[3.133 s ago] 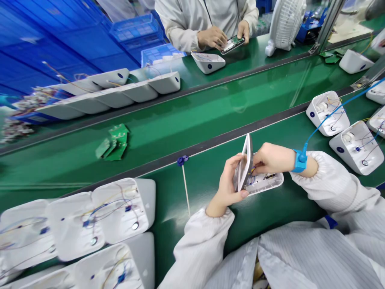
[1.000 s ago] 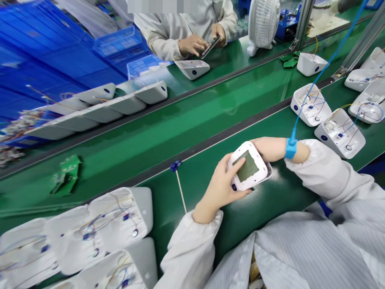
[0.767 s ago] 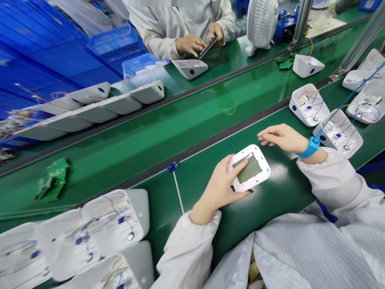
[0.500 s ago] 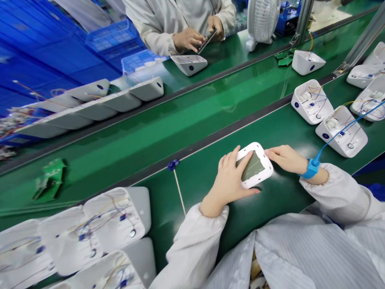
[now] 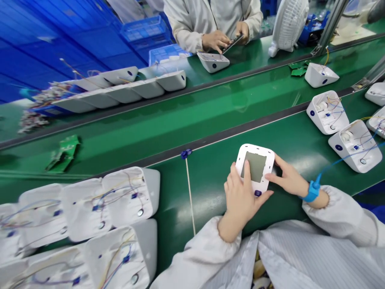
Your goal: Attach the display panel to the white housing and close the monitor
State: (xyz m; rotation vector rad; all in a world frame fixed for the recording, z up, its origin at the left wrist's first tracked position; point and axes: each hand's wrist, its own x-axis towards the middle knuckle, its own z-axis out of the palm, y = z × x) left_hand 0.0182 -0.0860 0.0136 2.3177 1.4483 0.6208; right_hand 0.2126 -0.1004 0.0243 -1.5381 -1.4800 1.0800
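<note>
A white rounded front panel (image 5: 262,152) with a grey LCD screen (image 5: 255,170) is held over the green bench between my hands. My left hand (image 5: 242,194) closes on its lower left: the index finger lies on the screen and the thumb runs along the lower edge by a dark blue button (image 5: 258,193). On the right edge, my right hand (image 5: 287,176) pinches the panel, thumb on its face and the fingers partly hidden behind. A blue wrist strap (image 5: 312,191) with a cord circles my right wrist.
White wired housings (image 5: 126,192) stand in rows at left, and more housings (image 5: 355,146) at right. A stick with a blue knob (image 5: 185,153) lies on the bench. Green circuit boards (image 5: 64,154) lie on the belt. Opposite, a co-worker's hands (image 5: 218,40) hold a dark part near a fan (image 5: 290,26).
The panel has turned between my hands, and its blue button now shows at the bottom. My right thumb has come onto its face. The whole view has shifted.
</note>
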